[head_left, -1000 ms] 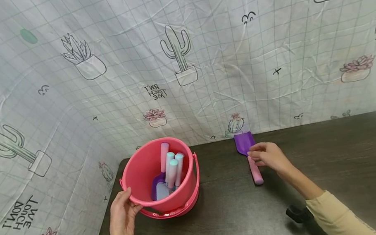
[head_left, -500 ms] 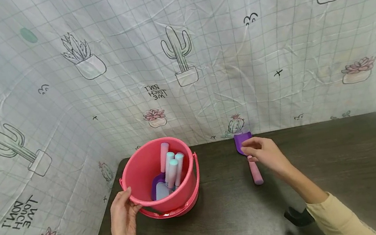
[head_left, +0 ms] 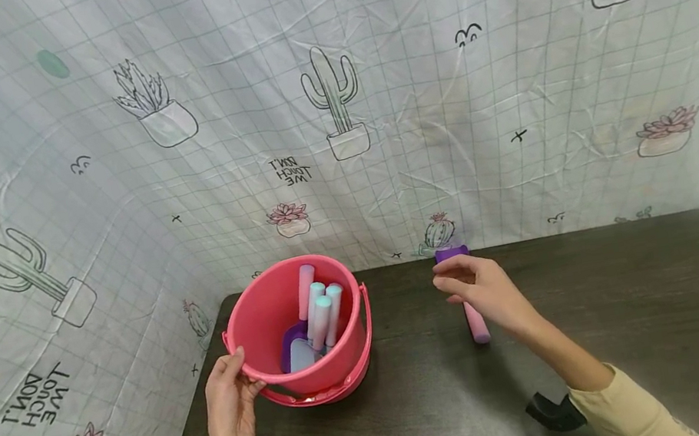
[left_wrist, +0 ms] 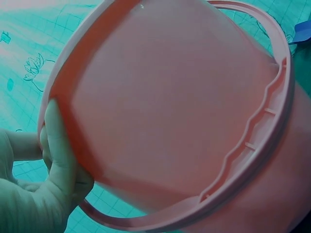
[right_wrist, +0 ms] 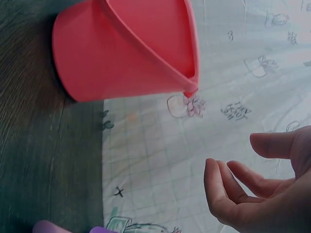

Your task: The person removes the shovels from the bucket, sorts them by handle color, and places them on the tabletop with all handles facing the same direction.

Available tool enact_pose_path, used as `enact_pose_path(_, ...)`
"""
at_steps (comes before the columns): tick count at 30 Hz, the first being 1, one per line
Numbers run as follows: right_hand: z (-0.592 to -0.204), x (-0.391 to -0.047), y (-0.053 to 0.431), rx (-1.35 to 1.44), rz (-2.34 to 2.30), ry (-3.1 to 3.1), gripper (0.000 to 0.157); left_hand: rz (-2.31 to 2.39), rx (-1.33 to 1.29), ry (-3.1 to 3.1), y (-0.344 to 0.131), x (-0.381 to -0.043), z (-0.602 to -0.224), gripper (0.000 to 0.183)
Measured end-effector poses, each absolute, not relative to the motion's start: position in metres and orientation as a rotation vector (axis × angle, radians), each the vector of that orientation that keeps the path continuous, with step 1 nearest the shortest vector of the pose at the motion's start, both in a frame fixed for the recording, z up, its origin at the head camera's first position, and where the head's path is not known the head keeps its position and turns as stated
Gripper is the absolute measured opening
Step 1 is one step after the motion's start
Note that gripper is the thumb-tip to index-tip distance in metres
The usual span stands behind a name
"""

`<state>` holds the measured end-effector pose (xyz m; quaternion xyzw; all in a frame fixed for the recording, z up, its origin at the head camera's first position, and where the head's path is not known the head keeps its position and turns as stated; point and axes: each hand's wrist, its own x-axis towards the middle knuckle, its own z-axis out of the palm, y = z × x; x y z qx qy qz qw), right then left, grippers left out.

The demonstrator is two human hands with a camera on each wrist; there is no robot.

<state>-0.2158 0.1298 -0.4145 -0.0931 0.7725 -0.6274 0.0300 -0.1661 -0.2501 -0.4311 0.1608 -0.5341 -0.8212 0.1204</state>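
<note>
In the head view a pink bucket [head_left: 260, 318] stands tilted at the left. My left hand [head_left: 231, 402] grips its near left rim, thumb over the edge, as the left wrist view confirms. Inside lie several toy shovels [head_left: 321, 321], with pale handles pointing up and a purple blade low down. To the right, a toy shovel [head_left: 477, 324] with a pink handle and purple blade lies on the table, partly hidden behind my right hand [head_left: 485, 291]. That hand hovers over it with loosely bent fingers and nothing between them, plain in the right wrist view.
The dark wooden table [head_left: 617, 303] reaches back to a white curtain [head_left: 219, 116] printed with cacti. The bucket's handle [head_left: 370, 323] hangs down along its outside. Black camera mounts [head_left: 555, 411] sit at both wrists.
My right hand has moved left and slightly up from beside the lying shovel, now covering more of it. The left hand, bucket and shovels have stayed put.
</note>
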Motion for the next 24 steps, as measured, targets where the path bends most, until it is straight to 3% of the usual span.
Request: enact_pose_path(24,-0.389,-0.2,0.098,-0.453,-1.992,2.326,0.037,-2.375,0.518,-1.571,-0.251,-0.161,-0.434,0.019)
